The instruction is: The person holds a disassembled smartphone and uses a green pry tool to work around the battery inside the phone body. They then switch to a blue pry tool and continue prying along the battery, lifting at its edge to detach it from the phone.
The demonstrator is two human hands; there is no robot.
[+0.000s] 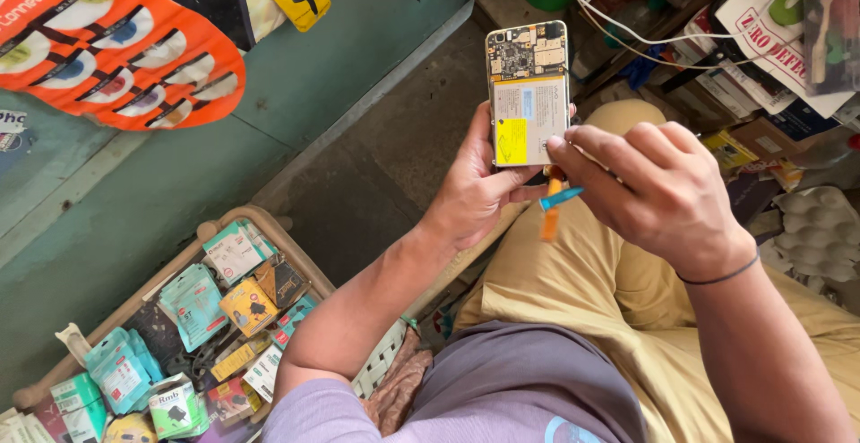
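Observation:
My left hand (473, 190) holds an opened phone (528, 94) upright from below, its back cover off so the circuit board and the pale battery with a yellow sticker show. My right hand (656, 194) rests a fingertip on the battery's lower right edge and grips small tools, one orange and one blue (554, 201), just under the phone. Both hands hover above my lap in tan trousers (573, 291).
A wooden tray (269, 228) of small packaged accessories lies at lower left. An orange card of connectors (107, 44) hangs on the teal wall. Shelves with boxes, papers and white cables (752, 40) crowd the upper right; an egg tray (820, 228) sits at right.

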